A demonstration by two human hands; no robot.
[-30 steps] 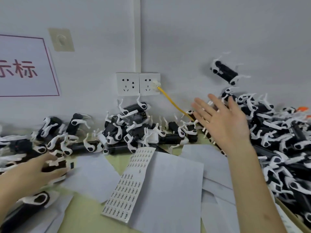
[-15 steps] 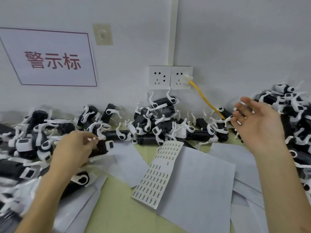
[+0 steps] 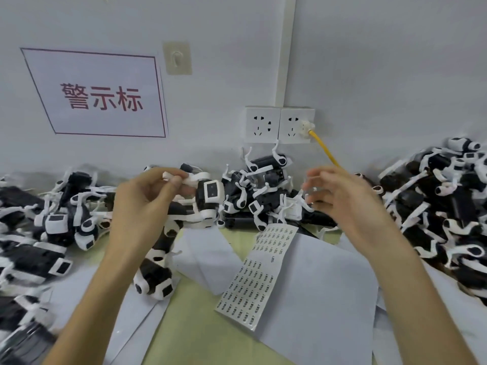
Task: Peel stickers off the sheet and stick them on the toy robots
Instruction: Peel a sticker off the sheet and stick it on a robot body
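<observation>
Holding hand: left hand [image 3: 139, 206] pinches a white plastic leg of a toy robot [image 3: 209, 197], boxy, black-and-white, held clear of the table [image 3: 189, 325].
Other hand: right hand [image 3: 345, 204] blurred, fingers loosely spread, gripping nothing.
Sheet: sticker sheet [image 3: 257, 275], a long strip with rows of small labels, flat on white papers [image 3: 316, 299] between the forearms.
Surroundings: heaps of robots [image 3: 448, 206] along the wall; yellow cable [image 3: 325, 151] behind the right hand.

Toy assembly workshop: heaps of identical toy robots [image 3: 434, 185], sticker sheet [image 3: 258, 280], wall sign [image 3: 100, 96], sockets [image 3: 263, 125].
</observation>
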